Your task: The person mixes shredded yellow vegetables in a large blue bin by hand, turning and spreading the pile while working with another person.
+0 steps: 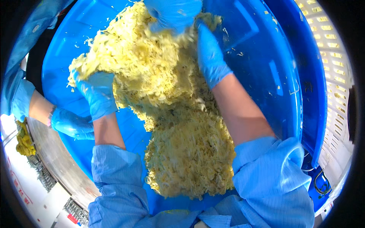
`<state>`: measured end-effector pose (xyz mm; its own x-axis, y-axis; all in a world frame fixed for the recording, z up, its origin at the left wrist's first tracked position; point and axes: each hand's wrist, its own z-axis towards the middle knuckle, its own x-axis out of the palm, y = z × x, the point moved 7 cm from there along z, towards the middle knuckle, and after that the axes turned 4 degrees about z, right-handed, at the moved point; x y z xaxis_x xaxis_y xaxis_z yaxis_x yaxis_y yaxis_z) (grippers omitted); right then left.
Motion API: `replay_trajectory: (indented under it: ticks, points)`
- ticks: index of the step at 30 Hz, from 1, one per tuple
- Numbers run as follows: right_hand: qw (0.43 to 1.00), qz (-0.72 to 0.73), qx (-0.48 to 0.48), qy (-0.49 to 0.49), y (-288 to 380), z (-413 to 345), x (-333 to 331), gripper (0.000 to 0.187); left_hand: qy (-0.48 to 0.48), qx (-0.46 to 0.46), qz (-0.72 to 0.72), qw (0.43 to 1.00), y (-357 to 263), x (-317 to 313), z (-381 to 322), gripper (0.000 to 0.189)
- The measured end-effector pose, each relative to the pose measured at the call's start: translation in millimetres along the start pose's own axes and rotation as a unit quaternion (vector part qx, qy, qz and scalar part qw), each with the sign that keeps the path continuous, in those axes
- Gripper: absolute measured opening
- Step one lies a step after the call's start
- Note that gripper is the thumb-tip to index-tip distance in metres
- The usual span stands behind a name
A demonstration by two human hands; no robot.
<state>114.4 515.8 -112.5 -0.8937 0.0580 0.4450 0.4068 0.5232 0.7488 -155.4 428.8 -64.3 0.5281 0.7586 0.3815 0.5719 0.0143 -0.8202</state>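
A heap of shredded yellowish vegetable matter (159,65) lies in a large round blue plastic tub (251,57). Its lower part, nearest my body, is darker and more matted. My left hand (97,88), in a blue glove, is at the heap's left edge with fingers curled around some of the shreds. My right hand (209,51), also gloved in blue, reaches to the heap's upper right; its fingertips touch a clump of shreds there and are partly blurred. How firmly it grips cannot be told.
A co-worker's gloved hand (72,122) rests over the tub's left side, near my left wrist. Another blue-gloved hand (174,14) presses into the heap at the top. A white slotted plastic basket (333,65) stands at the right. A metal surface (54,151) lies at the lower left.
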Motion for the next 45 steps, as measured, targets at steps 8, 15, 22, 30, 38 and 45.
replay_trajectory:
  ticks: [8, 15, 22, 30, 38, 45]
  points:
    - [0.958, -0.226, -0.126, 0.120, -160, -53, -2, 0.051, 0.237, 0.429, 0.828, 0.274, 85, 43, -36, 0.065]
    - [0.811, 0.411, 0.197, -0.367, -64, -56, -38, 0.032, 0.071, 0.245, 0.770, 0.585, -13, 37, 22, 0.073]
    - [0.728, -0.668, 0.105, 0.116, -52, -131, -122, 0.071, 0.303, 0.201, 0.671, 0.646, 67, 11, -159, 0.067]
    - [0.482, -0.834, 0.219, 0.155, 18, -306, -129, 0.098, 0.379, -0.113, 0.778, 0.488, 68, -149, -340, 0.095]
    - [0.686, -0.699, 0.171, 0.104, -39, -235, -137, 0.091, 0.238, 0.023, 0.784, 0.572, 99, -159, -292, 0.083]
    - [0.771, -0.634, 0.059, 0.023, -66, -114, -108, 0.069, -0.051, -0.080, 0.367, 0.925, 151, -326, -121, 0.039]
